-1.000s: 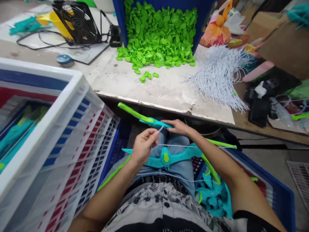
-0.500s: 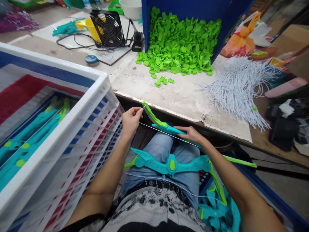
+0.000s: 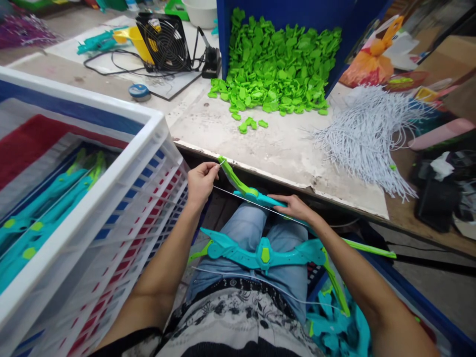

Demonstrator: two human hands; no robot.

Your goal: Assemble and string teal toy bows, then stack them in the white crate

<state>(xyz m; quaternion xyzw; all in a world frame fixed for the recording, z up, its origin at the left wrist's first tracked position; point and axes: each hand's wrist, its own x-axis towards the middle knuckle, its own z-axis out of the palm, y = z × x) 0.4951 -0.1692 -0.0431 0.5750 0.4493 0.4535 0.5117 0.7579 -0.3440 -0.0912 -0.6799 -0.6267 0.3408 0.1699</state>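
My left hand [image 3: 203,181] pinches a white string [image 3: 243,200] beside the bright green tip of a toy bow [image 3: 238,181]. That string runs along the bow toward the right, under my other arm. My right hand [image 3: 292,206] is closed around the bow's teal middle, which it partly hides. The bow's far green limb [image 3: 370,248] sticks out beyond my right forearm. Across my lap lies a second toy bow [image 3: 238,253], teal with green limbs, and its loose string [image 3: 256,275] trails over my waist.
A white plastic crate [image 3: 159,124] on the left holds several strung bows. On the table [image 3: 208,129] are a blue bin [image 3: 282,12] spilling green plastic pieces, a bundle of white strings [image 3: 372,134] and a black fan [image 3: 163,42]. More teal parts [image 3: 342,327] lie low at right.
My left hand has shifted very slightly to the left, still pinching the string by the green tip. My right hand and both bows look almost unmoved.
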